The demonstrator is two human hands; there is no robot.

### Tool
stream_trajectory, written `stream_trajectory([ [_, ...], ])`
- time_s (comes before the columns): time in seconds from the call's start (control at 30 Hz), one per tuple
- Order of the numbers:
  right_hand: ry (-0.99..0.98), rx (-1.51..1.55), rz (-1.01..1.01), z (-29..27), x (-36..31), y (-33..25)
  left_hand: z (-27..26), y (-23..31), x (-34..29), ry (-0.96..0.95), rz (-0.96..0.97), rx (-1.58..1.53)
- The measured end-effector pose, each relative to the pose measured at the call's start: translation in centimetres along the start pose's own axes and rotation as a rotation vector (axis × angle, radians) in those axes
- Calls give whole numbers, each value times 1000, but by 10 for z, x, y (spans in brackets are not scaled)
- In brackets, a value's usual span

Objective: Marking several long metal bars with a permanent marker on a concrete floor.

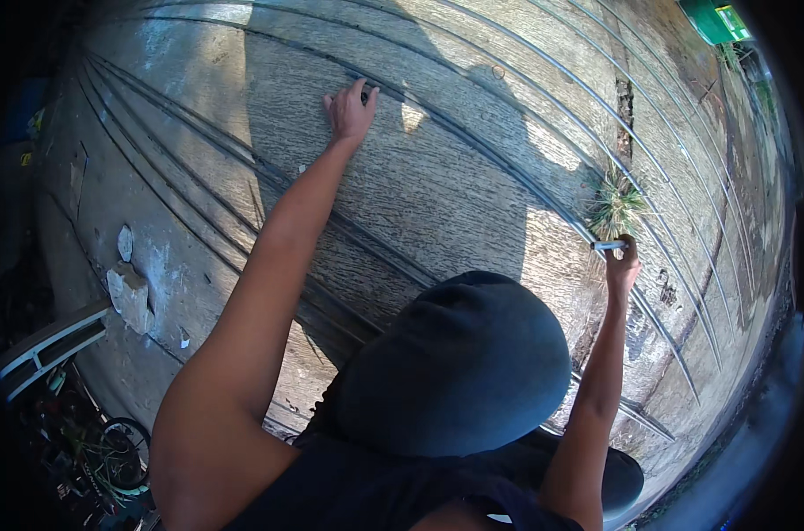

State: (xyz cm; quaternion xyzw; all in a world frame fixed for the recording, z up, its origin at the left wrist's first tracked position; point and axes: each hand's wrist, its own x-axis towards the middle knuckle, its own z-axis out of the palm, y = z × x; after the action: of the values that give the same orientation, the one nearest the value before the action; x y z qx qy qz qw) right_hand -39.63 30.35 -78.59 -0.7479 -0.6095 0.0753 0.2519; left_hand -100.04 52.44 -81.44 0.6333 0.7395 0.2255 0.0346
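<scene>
Long thin metal rods (473,137) run side by side over the rough concrete. My left hand (351,117) is at the far middle, beside one rod, its thumb and fingers bent around a small dark thing I cannot make out. Well to the right, my right hand (627,265) grips a light-coloured marker pen (608,245) with a dark end. The pen's dark end is by the same line of rods, close to a tuft of grass (616,211). Whether it touches the metal is hard to tell.
More rods (176,115) fan out at the left. A broken concrete lump (130,296) lies near a metal frame (57,343). A dark rounded cloth-covered shape (459,367) fills the near middle. A green object (710,22) stands at the far right.
</scene>
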Motion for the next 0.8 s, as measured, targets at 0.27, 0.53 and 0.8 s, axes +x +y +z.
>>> stream_trajectory([
  [0.27,-302,790,318,35,162,-156,14,-14,2,143,61,-37],
  [0.53,-761,865,147,130,222,-374,17,-27,-1,134,15,-40],
  [0.8,-988,964,-2,273,221,-452,9,-19,8,155,19,-61],
])
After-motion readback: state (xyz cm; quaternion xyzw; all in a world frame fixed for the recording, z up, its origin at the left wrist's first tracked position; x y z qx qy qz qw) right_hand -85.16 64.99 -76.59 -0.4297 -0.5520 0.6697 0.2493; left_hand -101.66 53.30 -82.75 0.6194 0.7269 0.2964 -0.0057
